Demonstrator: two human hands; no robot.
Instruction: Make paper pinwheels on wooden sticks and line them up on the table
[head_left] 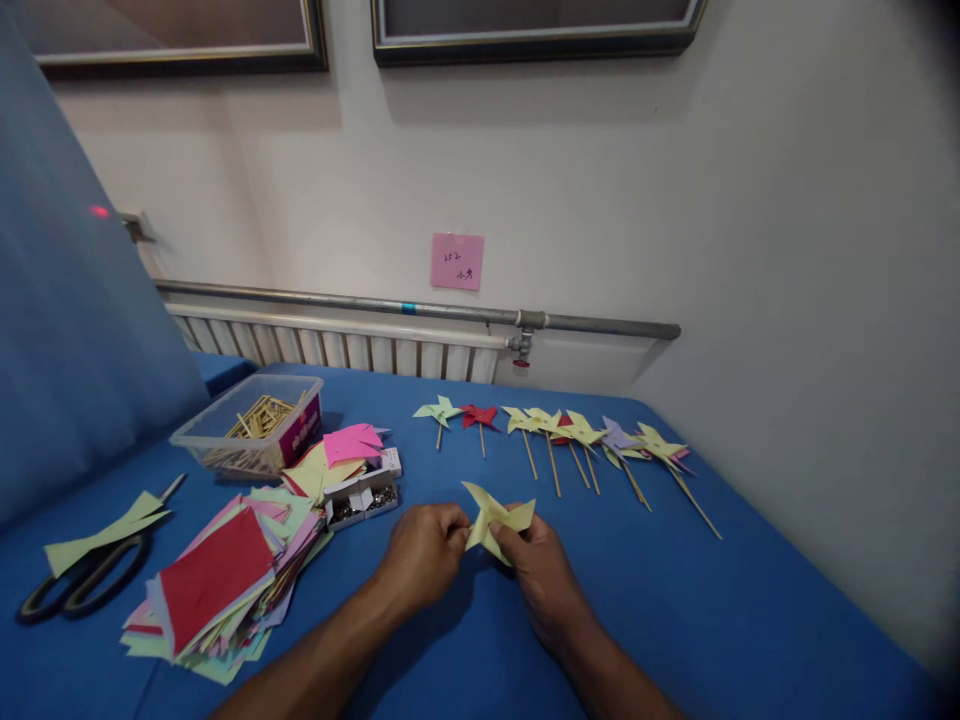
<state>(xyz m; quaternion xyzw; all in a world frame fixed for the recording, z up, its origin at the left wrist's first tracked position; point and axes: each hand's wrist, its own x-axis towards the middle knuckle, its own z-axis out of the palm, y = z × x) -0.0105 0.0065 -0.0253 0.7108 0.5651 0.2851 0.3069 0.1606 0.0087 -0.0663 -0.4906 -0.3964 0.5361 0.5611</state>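
Both hands meet over the middle of the blue bench (675, 600), holding a pale yellow paper pinwheel (496, 520) just above its surface. The left hand (421, 553) pinches the pinwheel's left side, its fingers (450, 522) closed together on the paper; the right hand (541, 572) grips the lower right part, its fingers (510, 537) likewise clamped on the folded paper. The pinwheel's pointed blades stick out above and to the sides of the two hands, and no stick shows on it. Beyond the hands, near the far edge of the bench, a row of finished pinwheels on sticks (570, 440) lies side by side: pale green, red, several yellow and a lilac one, their sticks pointing toward the person. To the left of the hands sits a loose stack of coloured paper squares (225, 580), a red sheet uppermost, with more yellow and pink sheets (337, 455) heaped behind it. Touching that heap is a small open box of pins (365, 497). Farther back stands a clear plastic tub of wooden sticks (251, 425). At the far left, black-handled scissors (79, 580) lie on the bench with a yellow paper offcut (105, 530) across them. A pink note (457, 261) is stuck on the wall above a radiator (337, 345).
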